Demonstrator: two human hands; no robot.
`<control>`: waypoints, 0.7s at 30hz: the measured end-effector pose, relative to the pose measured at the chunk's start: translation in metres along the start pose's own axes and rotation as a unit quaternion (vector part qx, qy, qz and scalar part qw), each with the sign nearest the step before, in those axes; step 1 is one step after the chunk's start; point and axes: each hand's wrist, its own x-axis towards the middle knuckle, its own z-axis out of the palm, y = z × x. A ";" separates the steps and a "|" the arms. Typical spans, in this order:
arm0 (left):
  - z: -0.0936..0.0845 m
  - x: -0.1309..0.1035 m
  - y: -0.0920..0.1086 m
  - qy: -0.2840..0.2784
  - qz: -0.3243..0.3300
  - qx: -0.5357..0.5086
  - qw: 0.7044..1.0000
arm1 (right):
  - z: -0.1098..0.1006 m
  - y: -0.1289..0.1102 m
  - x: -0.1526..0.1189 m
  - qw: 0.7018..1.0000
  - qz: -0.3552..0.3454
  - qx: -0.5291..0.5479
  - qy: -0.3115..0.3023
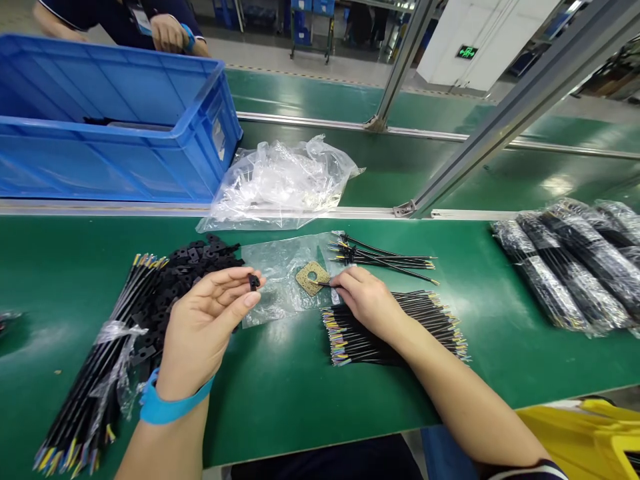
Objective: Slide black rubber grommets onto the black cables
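Between the thumb and fingers of my left hand [205, 320] is a small black plastic part [255, 283]. My right hand [367, 300] pinches a black cable [326, 285], whose tip touches or lies just over a tan square sponge [311, 277] with a round hole. Under the sponge lies a flat clear plastic bag [275, 293]. A row of black cables [430, 320] with coloured wire ends spreads beneath my right forearm. Several cables with black pieces on them [385, 257] lie behind that hand. Left of my left hand is a heap of black plastic parts [170, 287].
A tied cable bundle [95, 373] lies at the left, and plastic-wrapped bundles [575, 267] at the right. Behind the bench edge are a crumpled clear bag [295, 173] and a large blue crate [110, 160]. A metal post [500, 113] slants across the right. Another person stands beyond the crate.
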 end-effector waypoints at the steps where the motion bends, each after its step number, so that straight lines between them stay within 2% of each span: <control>1: 0.000 0.000 -0.001 -0.004 0.000 -0.001 1.000 | 0.002 0.000 0.000 1.000 -0.002 -0.011 -0.003; 9: 0.002 0.000 -0.002 -0.010 -0.021 -0.015 1.000 | 0.006 0.003 -0.006 0.995 0.000 -0.104 -0.011; 14: 0.009 -0.001 -0.002 -0.040 -0.047 -0.020 0.998 | 0.000 0.002 -0.007 0.993 -0.002 -0.116 -0.002; 16: 0.012 -0.002 -0.002 -0.052 -0.067 -0.024 0.996 | -0.008 -0.002 -0.008 0.996 -0.014 -0.086 0.011; 21: 0.024 -0.005 -0.003 -0.090 -0.120 -0.042 0.988 | -0.032 -0.023 -0.011 0.991 -0.046 0.087 0.095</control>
